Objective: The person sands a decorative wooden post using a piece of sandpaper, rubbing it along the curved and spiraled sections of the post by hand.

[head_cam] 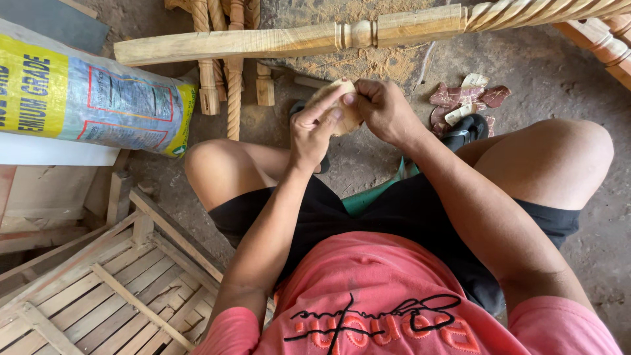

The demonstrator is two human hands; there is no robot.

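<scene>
Hands, left [314, 131] and right [382, 108], both pinch a tan sandpaper scrap [336, 105] below a turned wooden spindle [368, 33].

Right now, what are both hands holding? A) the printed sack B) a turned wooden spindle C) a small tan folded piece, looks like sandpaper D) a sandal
C: the left hand and right hand pinch a small tan folded piece between them above the knees; the long turned spindle lies untouched across the floor ahead.
</scene>
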